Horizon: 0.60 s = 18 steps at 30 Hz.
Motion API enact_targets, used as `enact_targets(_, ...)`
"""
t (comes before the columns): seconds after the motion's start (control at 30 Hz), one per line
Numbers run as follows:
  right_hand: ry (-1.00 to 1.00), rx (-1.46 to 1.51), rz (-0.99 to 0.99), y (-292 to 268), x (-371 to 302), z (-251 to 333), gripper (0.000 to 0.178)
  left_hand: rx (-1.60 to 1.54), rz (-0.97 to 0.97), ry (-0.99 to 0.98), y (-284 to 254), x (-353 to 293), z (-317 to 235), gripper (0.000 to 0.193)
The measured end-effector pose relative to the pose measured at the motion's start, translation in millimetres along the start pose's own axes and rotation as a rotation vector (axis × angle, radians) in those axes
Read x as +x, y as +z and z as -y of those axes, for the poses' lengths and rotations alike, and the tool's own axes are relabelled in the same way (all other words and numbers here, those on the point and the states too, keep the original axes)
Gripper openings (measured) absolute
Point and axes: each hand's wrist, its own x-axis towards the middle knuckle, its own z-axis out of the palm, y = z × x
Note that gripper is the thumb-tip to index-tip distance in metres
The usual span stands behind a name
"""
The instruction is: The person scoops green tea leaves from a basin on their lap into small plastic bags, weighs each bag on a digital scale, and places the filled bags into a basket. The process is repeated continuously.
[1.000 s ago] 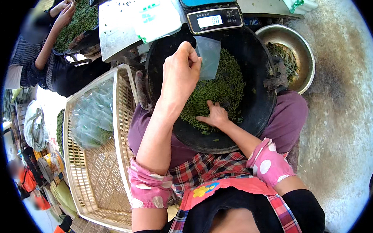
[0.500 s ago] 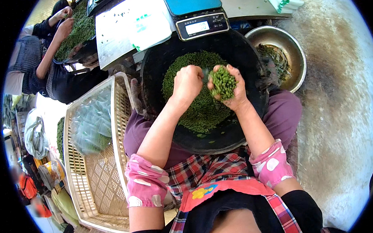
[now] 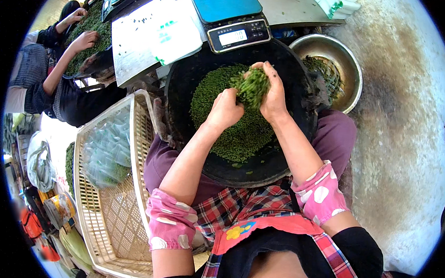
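Note:
A wide black basin rests on my lap, holding a heap of small green bead-like pieces. Above the heap, my right hand is cupped around a clump of green pieces, blurred by motion. My left hand is just left of that clump, its fingers closed with the back of the hand upward. Whatever its fingers pinch is hidden; they are close to the clump's lower edge.
Beyond the basin a blue-topped scale and white plastic bags sit on a table. A metal bowl of plant scraps stands right. At left are a cream crate with filled clear bags and a co-worker's hands over another green heap.
My right hand has moved up and slightly left with the clump. My left hand has dropped a little and turned toward it. The co-worker's hands have lowered onto their heap.

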Motion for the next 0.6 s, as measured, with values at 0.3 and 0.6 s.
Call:
enact_targets(0.3, -0.14, -1.356, 0.24, -17.0, -29.4, 10.2, 0.047, -0.112, -0.054, 0.061, 0.7, 2.9, 8.7, 0.04)
enact_targets(0.6, -0.05, -1.366, 0.24, 1.8, -32.4, 28.0, 0.03, 0.01, -0.056, 0.13, 6.5, -2.7, 5.7, 0.048)
